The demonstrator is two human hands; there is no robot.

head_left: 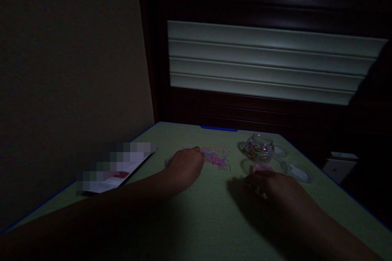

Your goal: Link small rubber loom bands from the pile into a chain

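Observation:
A loose pile of small pink and purple rubber bands point(216, 159) is spread over the tabletop. My left hand point(186, 167) reaches down into its left part, fingers closed among the bands, though their tips are mostly hidden. Towards the right, my right hand point(275, 189) has its fingers curled about the lower part of a clear open jar point(272, 159) with pink bands inside. That hand covers the jar's base. Just behind stands a second clear jar point(259, 147), uncovered, holding multicoloured bands.
Two clear round lids lie right of the jars, the nearer lid point(298, 172) by my right hand. A flat white packet point(122, 171), partly pixelated, rests at the left. The green tabletop point(208, 220) has a blue edge. A white box point(339, 167) sits beyond its right side. The room is dim.

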